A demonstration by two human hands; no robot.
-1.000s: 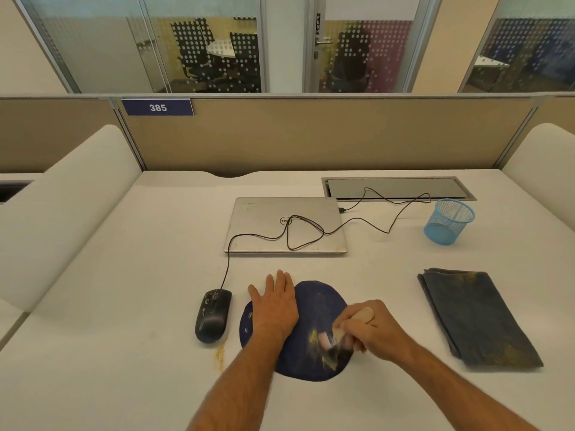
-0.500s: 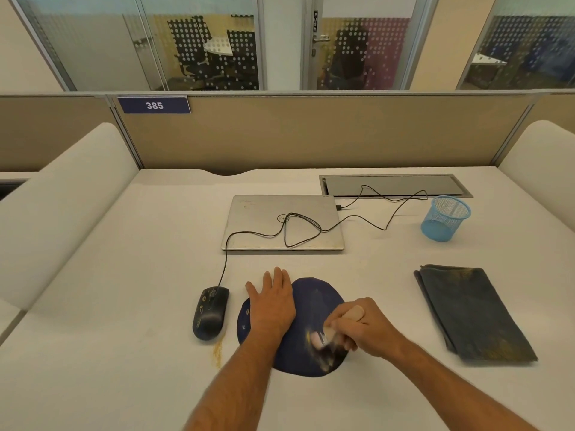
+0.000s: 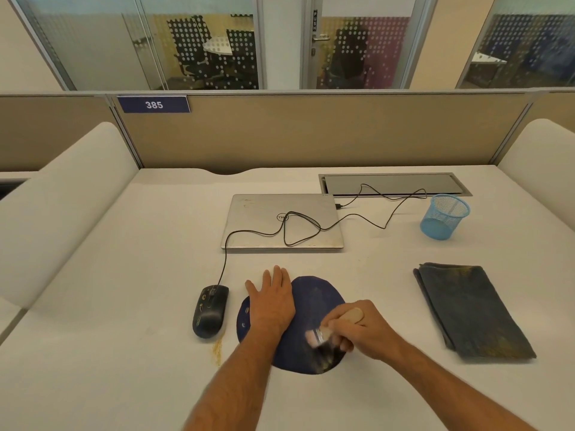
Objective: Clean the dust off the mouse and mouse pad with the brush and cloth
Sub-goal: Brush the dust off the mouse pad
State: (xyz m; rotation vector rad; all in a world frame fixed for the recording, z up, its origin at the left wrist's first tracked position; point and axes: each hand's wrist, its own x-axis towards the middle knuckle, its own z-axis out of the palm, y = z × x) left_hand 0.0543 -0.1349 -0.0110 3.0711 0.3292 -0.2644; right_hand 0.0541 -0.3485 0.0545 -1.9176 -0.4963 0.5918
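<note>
A round dark blue mouse pad (image 3: 314, 295) lies on the white desk in front of me. My left hand (image 3: 273, 301) rests flat on its left part, fingers spread. My right hand (image 3: 362, 329) grips a small brush (image 3: 326, 332) with a pale wooden handle; its dark bristles, blurred, touch the pad's lower right part, where some yellowish dust shows. A black wired mouse (image 3: 210, 311) with dusty marks sits just left of the pad. A folded dark grey cloth (image 3: 469, 309), streaked with yellow dust, lies to the right.
A closed silver laptop (image 3: 281, 220) lies behind the pad with the mouse cable looped over it. A blue mesh cup (image 3: 445, 216) stands at the back right near a cable hatch (image 3: 393, 184). A small streak of yellow dust (image 3: 217, 349) lies below the mouse.
The brush has shifted slightly over the pad's lower right part in short strokes. My left hand stays flat on the pad. The mouse and cloth have not moved.
</note>
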